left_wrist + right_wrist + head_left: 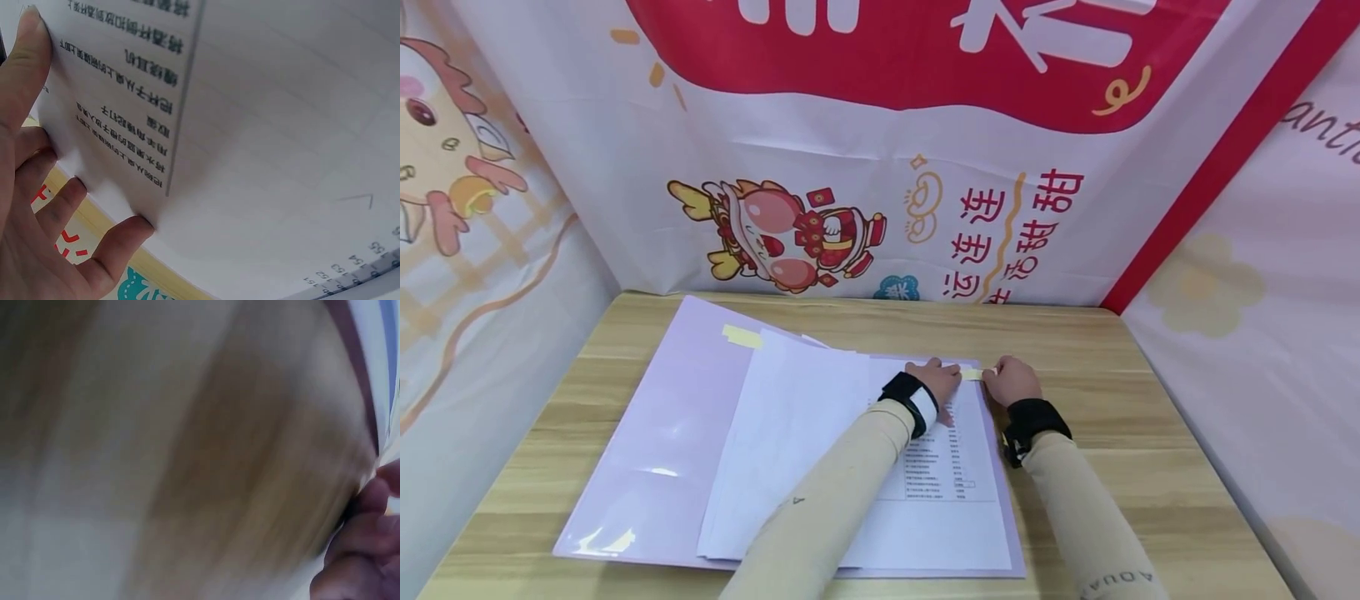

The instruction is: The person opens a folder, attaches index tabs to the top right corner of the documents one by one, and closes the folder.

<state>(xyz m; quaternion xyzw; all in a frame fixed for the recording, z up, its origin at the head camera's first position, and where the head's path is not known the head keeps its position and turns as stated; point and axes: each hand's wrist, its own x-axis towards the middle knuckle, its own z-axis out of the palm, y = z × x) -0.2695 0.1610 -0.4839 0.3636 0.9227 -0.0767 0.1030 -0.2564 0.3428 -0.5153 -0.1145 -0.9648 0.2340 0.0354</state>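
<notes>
A light purple folder (647, 450) lies spread on the table with white sheets (790, 417) over its middle. On its right side is a printed sheet (932, 537) bearing a table of text. My left hand (936, 383) rests on the top of that sheet, its fingers spread over the paper in the left wrist view. A pale yellow sticky strip (972, 375) crosses the sheet's upper right edge, and my right hand (1015, 383) pinches its outer end. The right wrist view is blurred and shows curled fingers (359, 550) at its lower right corner.
Another yellow sticky strip (742, 337) sticks out at the top left of the white sheets. The wood-grain table (1112, 400) meets a printed cloth backdrop (820, 125) at its back edge. Cloth hangs on both sides too.
</notes>
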